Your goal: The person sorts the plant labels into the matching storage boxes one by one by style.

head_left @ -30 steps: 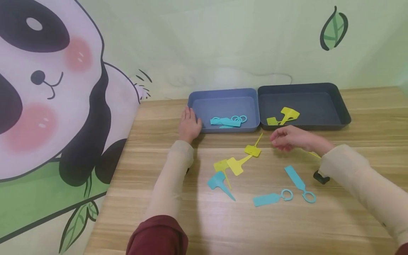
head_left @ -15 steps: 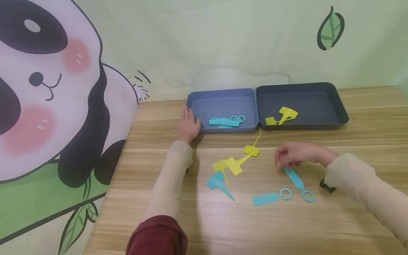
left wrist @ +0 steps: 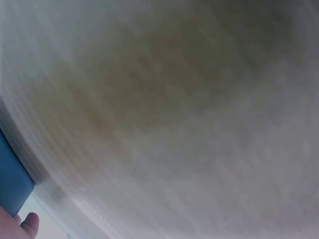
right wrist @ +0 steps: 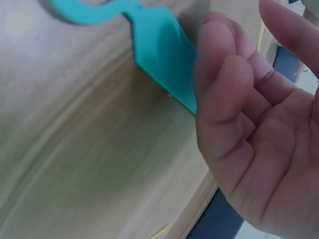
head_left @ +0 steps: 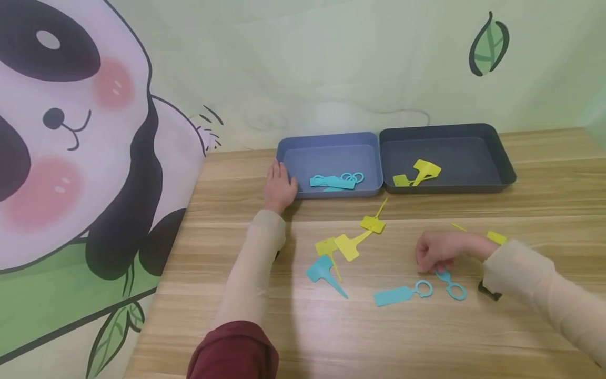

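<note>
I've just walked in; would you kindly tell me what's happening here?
A person's left hand rests against the blue tray, which holds teal tags. Their right hand covers part of a teal ring-ended tag; its grip is unclear. Yellow tags lie in the dark tray, more tags on the wooden table.

we see soft, hazy light in the head view, with pale sheen on the table [head_left: 326, 326] and shadow beside the left sleeve [head_left: 242, 287]. the left wrist view is blurred and bowed leftward; the right shows shade by the tag [right wrist: 162, 50].
</note>
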`<state>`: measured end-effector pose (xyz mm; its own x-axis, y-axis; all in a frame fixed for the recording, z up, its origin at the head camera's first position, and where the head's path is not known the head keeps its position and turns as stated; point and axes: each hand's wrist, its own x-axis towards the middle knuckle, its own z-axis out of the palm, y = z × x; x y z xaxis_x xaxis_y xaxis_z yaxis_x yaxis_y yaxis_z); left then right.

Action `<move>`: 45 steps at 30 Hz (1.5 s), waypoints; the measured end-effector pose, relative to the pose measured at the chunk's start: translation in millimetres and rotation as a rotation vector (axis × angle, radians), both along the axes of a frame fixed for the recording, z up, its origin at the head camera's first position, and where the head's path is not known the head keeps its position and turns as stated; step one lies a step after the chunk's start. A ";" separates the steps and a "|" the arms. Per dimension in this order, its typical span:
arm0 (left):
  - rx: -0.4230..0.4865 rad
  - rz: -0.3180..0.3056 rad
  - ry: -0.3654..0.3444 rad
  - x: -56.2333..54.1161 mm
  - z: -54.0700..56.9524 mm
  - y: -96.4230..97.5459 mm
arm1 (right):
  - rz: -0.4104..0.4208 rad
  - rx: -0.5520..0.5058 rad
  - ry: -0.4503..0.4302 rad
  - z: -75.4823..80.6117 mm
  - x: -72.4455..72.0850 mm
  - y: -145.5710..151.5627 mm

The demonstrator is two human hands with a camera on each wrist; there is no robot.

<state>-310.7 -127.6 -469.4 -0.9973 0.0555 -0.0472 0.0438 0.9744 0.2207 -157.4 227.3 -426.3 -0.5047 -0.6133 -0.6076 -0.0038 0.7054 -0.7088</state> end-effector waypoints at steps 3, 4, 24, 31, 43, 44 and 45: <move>-0.001 0.001 -0.005 0.9 0.3 0.0 | 0.014 0.008 -0.001 -0.9 4.5 -1.7; 0.000 0.002 -0.005 1.2 0.1 -0.1 | 0.011 0.012 -0.003 -1.0 6.0 -2.0; -0.013 -0.002 -0.013 0.9 0.8 0.3 | -0.056 -0.019 0.093 -9.6 30.4 -1.6; -0.005 -0.012 0.002 1.5 0.5 0.2 | -0.068 0.006 0.300 -9.8 42.0 -3.9; -0.012 -0.008 -0.014 -0.5 -0.5 -0.4 | -0.069 0.131 0.672 -15.9 67.1 -5.5; -0.009 -0.008 -0.019 -0.7 -0.4 -0.6 | -0.063 0.147 0.722 -16.1 69.4 -5.6; -0.006 -0.008 -0.023 -1.0 -0.3 -0.8 | -0.057 0.156 0.771 -16.6 71.6 -5.6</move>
